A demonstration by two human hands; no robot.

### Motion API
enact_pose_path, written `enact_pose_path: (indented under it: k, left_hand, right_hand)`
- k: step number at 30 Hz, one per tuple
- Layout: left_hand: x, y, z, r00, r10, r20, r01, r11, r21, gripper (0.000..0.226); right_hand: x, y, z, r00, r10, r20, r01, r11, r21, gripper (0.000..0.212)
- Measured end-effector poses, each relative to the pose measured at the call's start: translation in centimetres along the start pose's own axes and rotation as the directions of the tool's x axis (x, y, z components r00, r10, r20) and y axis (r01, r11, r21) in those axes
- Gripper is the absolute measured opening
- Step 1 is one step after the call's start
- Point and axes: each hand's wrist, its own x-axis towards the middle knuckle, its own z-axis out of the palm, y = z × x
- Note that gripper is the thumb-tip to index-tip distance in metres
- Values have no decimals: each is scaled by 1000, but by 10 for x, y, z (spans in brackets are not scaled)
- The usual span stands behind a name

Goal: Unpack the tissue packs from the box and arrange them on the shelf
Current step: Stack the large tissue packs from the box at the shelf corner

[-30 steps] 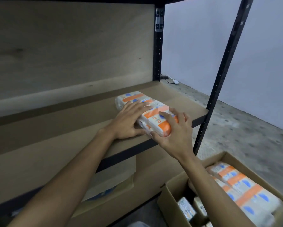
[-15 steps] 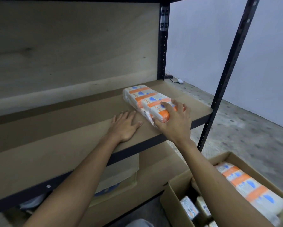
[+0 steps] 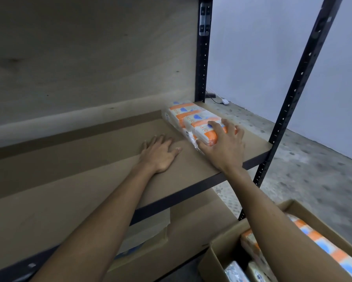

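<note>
Seating a tissue pack (image 3: 188, 117) on the shelf (image 3: 89, 180) is the step in hand: the pack lies flat at the right end of the board, long axis running front to back. The right hand (image 3: 222, 147) grips its near end, fingers curled over the top and thumb against the left corner; whether the palm also bears on the wrapper cannot be told from this angle. The left hand (image 3: 160, 153) rests flat on the board just left of the pack, fingers straight and slightly spread, holding nothing and apart from the pack. The box (image 3: 217, 253) stands on the floor, below and to the right, with further packs (image 3: 323, 247) inside. Next move, as judged: square the pack to the shelf edge, release it, reach into the box for another pack, and set that one directly beside the first, on its left
</note>
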Motion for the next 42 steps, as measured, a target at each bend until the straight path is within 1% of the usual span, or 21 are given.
enact_pose_path:
  k: [9,14,26,42]
  left_hand:
    - [25,6,4,1000,-15,-23,15,1000,-10,62]
    - [25,4,6,999,-22,-36,21,1000,-7,63]
    - [27,5,6,998,-38,-42,37,999,-11,62]
    - [29,5,10,998,-38,-54,38,999,17,62]
  right_hand:
    - [39,22,5,999,18,50,-16,999,-39,70]
    - [58,32,8,998,45,45,-44,999,-22,69]
    - [94,51,19,997,50,50,-51,999,20,68]
    - [104,54,27,999,36,33,-37,999,25,64]
